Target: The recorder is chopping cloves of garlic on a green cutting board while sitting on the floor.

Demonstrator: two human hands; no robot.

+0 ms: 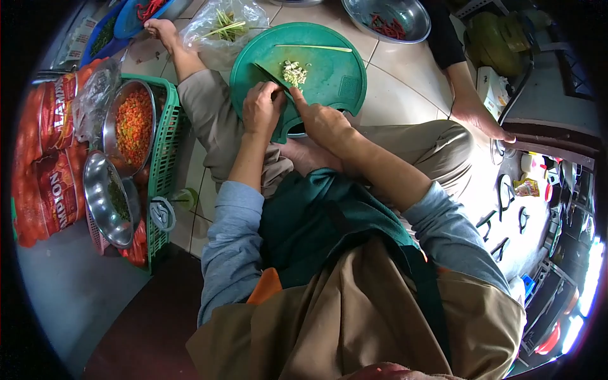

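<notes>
A round green plastic cutting board (pixel 327 61) with a cut-out near its edge lies before me. My right hand (pixel 327 124) grips a knife (pixel 273 75), its index finger stretched along the blade. Curled close to the near side of that blade is my left hand (pixel 262 107); whatever its fingertips pinch is hidden. Just beyond the blade sits a small heap of chopped pale stalk pieces (pixel 294 73). One long pale green stalk (pixel 313 48), which looks like lemongrass, lies across the board's far part, apart from both hands.
A clear plastic bag (pixel 194 35) with cut stalks (pixel 228 28) lies beyond the board. Red chillies (pixel 387 27) fill part of a steel bowl (pixel 420 21). At left, a green crate (pixel 164 123) holds bowls of diced orange vegetables (pixel 135 126) and chopped greens (pixel 116 197). Another person's foot (pixel 479 116) rests at right.
</notes>
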